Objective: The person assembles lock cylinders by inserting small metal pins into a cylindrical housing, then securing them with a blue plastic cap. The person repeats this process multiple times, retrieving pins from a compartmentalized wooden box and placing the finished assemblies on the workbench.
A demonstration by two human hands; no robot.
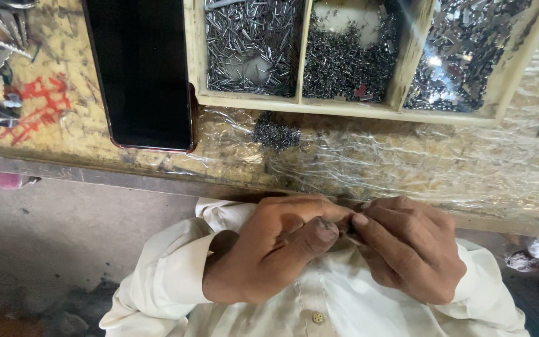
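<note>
Cream sleeves frame the left hand point(269, 246) and right hand point(407, 246), fingertips pinched together on a tiny dark part point(348, 227) too small to identify, just below the plastic-wrapped surface point(407, 162) bearing a loose pile of pins point(276, 134), a divided tray point(344, 107) and a black phone point(140, 72).

Both hands, left hand point(269, 246) and right hand point(410, 249), fingers pinched together below a wooden tray point(344, 107) of small metal parts point(251, 43).

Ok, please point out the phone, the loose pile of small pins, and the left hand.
phone point(140, 72), head view, middle of dark screen
pile of pins point(276, 134), head view, centre of heap
left hand point(276, 246), head view, back of hand
</note>
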